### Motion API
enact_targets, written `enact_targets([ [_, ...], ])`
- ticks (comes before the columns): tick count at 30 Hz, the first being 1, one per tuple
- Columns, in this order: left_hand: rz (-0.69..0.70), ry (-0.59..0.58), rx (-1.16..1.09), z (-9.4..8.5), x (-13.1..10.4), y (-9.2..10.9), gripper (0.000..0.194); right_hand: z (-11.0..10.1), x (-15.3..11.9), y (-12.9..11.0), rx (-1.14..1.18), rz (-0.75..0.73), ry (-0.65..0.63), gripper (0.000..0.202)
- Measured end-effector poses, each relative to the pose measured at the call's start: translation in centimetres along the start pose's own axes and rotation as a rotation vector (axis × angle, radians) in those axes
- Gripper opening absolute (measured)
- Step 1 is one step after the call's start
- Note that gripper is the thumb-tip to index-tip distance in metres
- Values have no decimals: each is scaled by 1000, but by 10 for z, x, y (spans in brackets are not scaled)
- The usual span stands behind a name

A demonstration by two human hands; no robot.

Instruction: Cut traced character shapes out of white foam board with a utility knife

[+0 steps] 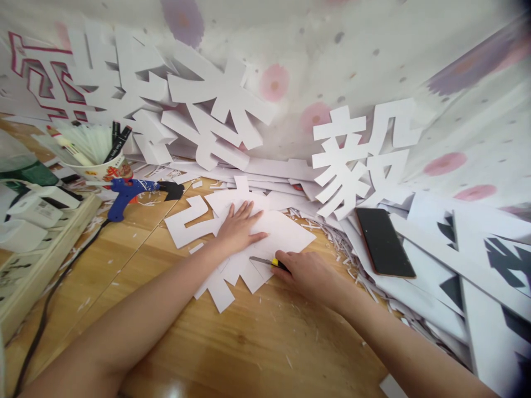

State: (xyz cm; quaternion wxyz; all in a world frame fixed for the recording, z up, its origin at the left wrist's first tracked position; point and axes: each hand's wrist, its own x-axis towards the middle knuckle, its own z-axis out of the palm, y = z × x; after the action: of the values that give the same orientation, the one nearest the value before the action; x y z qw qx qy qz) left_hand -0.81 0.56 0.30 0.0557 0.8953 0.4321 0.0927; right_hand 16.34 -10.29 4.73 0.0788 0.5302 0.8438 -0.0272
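My left hand [241, 228] lies flat with spread fingers on a white sheet [288, 229] in the middle of the table. Wrapped round a yellow and black utility knife [275, 262] is my right hand [301, 272], just right of and nearer than the left. The knife's blade points left over the lower part of the white pieces, close to a thin line on them. Under and around the sheet are cut white shapes [186, 224] with notched edges. Whether the blade tip touches the material I cannot tell.
A blue glue gun [124, 196], a pen cup [99, 168] and a power strip [37, 265] are at the left. A dark phone [384, 242] lies on white sheets at the right. Cut white characters [340, 160] lean against the patterned curtain [290, 44].
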Motion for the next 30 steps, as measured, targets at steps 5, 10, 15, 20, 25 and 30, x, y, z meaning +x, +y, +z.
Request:
enact_targets([
  [5, -1, 12, -19, 0, 0, 0, 69, -3, 0, -4, -37, 12, -26, 27],
  [10, -7, 5, -14, -1, 0, 1, 68, -4, -1, -9, -82, 31, -63, 27],
  [15, -11, 3, 1, -1, 0, 2, 69, -9, 2, -11, -98, 24, -102, 23],
  [20, -14, 7, -5, 1, 0, 0, 69, -17, 5, -12, -133, -15, -113, 20],
  [25, -11, 2, -9, 3, 0, -1, 67, -22, 8, -13, -147, -35, -128, 16],
  [30, -10, -23, -3, 1, 0, -1, 67, -24, 9, -13, -174, -32, -150, 16],
])
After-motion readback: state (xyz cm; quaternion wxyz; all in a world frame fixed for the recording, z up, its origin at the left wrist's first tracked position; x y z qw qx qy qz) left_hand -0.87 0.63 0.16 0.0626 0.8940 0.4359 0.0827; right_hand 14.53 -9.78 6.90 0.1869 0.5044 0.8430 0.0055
